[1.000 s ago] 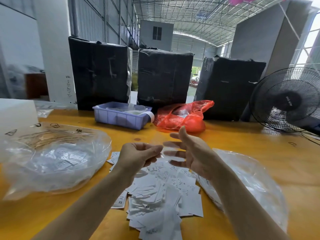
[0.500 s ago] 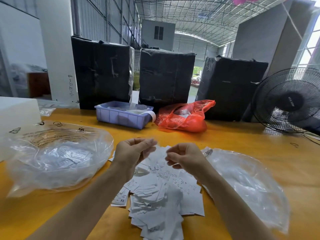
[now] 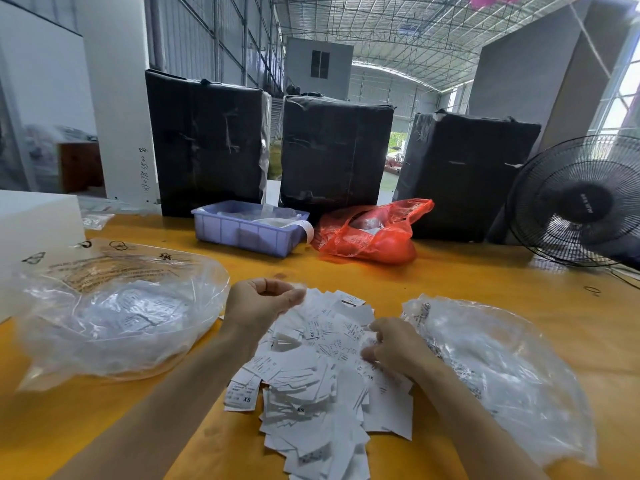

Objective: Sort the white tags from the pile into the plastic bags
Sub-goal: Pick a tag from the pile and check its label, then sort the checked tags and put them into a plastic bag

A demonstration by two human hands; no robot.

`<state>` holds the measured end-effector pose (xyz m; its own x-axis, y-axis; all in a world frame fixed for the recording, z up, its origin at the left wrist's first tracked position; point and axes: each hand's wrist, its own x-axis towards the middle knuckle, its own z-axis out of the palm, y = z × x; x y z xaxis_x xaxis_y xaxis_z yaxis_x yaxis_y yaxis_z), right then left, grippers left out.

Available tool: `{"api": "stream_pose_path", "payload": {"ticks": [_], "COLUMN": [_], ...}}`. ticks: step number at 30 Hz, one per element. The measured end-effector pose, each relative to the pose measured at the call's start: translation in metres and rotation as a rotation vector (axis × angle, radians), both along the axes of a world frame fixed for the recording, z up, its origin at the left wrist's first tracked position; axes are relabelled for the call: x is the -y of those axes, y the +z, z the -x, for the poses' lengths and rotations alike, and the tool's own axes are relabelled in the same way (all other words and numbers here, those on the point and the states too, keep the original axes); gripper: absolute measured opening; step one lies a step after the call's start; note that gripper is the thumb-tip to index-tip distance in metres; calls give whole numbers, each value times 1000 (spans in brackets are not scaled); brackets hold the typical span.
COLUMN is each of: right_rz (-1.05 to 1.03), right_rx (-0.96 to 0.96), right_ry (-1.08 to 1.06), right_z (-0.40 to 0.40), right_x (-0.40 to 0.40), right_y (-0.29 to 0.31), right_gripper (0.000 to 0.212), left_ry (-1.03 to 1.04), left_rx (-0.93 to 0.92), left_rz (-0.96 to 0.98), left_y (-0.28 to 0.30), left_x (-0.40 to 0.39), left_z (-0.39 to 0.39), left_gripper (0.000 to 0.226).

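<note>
The fingers of the right hand [image 3: 394, 344] were curled down into the pile of white tags [image 3: 318, 382], pinching at some of them. The left hand [image 3: 258, 301] hovered above the pile's far edge, fingers loosely curled; whether they held a tag could not be told. The pile lay on the yellow surface [image 3: 467, 278] between two clear plastic bags: the left bag [image 3: 114, 313] and the right bag [image 3: 502, 372], each holding tags.
</note>
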<state>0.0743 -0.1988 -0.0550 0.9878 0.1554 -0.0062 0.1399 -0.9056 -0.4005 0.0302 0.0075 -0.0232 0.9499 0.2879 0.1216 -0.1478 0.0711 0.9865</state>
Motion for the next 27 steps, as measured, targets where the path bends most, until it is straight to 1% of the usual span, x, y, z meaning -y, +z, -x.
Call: {"api": "stream_pose_path", "payload": {"ticks": [2,3,7,8,10,13,15,17,19,22,23,26,27], "right_rz": [-8,-7,-116,-155,-227,-305,-328,-379,-530,-920,-1018,-1207,-1249], "right_rx": [-16,-9,84,93,98,159,209,217,189,98,61,-66,-99], "right_ry": [-2,-7,-37,-43,-56,-87,-91,-91,-116,-187,-199,-153,-127], "right_z": [0,0,-1,-1,-2,-3,-4,-5,-4,-3,-1,7,10], "right_x": [2,2,0,1,2,2,3,2,0,-2,-4,-9,-12], "right_y": [1,0,-5,-5,-3,0,0,-1,0,9,14,27,31], "right_gripper": [53,48,11,7,12,6,8,9,8,10,9,5,9], "left_ry": [-5,-9,-40,-48,-62,-84,-100,-120,-125,-126,-131,-164,-178], "left_rx": [1,-1,-14,-15,-19,-27,-39,-49,-58,-74,-81,-105,-111], "left_rz": [-15,-27,-70,-76,-86,-94,-99,-107,-120,-141,-154,-173,-175], "left_y": [-1,-2,-5,-5,-6,-7,-8,-8,-8,-8,-8,-8,-7], "left_x": [0,1,2,2,2,3,4,5,5,6,6,7,8], "left_z": [0,0,0,-1,-1,0,0,1,1,1,1,2,2], "left_gripper": [15,15,16,16,15,14,13,12,11,10,10,9,8]}}
